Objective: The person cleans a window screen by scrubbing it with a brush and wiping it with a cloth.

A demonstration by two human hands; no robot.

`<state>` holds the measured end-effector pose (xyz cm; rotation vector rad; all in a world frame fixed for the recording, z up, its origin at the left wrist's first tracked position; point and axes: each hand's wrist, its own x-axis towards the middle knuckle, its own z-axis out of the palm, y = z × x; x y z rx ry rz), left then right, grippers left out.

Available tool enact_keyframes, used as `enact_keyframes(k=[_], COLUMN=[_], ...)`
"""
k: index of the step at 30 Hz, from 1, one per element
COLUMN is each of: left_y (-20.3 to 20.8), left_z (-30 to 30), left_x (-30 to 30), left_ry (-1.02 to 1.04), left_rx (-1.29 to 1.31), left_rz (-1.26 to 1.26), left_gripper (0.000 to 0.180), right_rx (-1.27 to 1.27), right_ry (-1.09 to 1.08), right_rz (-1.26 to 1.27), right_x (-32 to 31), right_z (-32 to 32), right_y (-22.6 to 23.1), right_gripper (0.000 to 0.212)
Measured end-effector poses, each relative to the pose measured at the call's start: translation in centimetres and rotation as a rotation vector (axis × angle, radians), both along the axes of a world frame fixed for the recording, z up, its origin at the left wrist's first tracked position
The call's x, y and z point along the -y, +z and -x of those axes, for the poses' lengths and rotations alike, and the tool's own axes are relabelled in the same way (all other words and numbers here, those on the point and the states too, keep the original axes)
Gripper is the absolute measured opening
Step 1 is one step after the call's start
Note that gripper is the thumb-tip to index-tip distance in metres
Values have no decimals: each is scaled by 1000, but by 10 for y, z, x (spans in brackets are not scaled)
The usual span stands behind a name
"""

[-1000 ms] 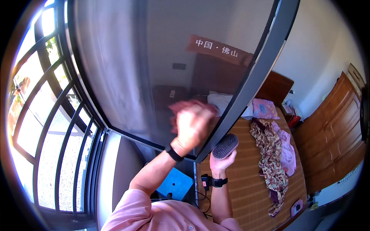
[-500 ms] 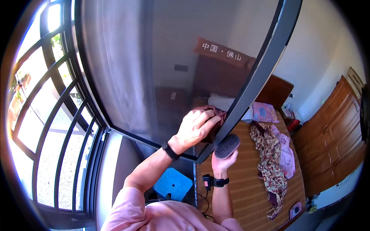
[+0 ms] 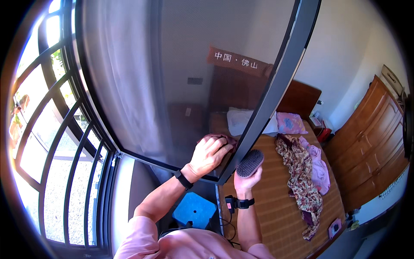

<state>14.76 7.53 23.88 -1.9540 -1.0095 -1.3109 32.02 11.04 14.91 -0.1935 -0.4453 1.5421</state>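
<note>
A dark-framed mesh window screen [image 3: 181, 47] stands swung open in front of me. My left hand [image 3: 209, 156] presses a bunched brown cloth [image 3: 230, 141] against the lower part of its mesh, close to the right frame bar [image 3: 276, 88]. Its fingers are curled over the cloth and hide part of it. On the other side of that bar, my right hand [image 3: 246, 182] grips an oval dark grey brush [image 3: 250, 165] with a densely textured face turned toward me. The brush is beside the bar; whether it touches the bar I cannot tell.
Curved black window bars [image 3: 69, 121] line the left side. A blue plastic stool [image 3: 195, 209] is below my left arm. To the right is a bed [image 3: 267, 198] with a patterned cloth [image 3: 297, 181] and pillows. A wooden wardrobe [image 3: 371, 146] stands beyond it.
My left hand and the cloth have moved down and slightly left along the mesh. The brush in my right hand has shifted slightly left. The view has turned a little.
</note>
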Motion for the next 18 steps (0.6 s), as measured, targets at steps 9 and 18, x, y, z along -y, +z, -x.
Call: enact_keyframes(k=[9,18], left_y=[110,52], left_z=[-10,0], left_x=[-13,-4], left_ry=[103,58], left_rx=[86,-5], left_rz=[-214,-51], left_gripper=[36,32], right_rx=[-7,-32], right_ry=[-1,18], right_rz=[-13,-28], right_x=[0,-8], right_z=[-7,0], right_y=[-13,-13], right_gripper=[45,44])
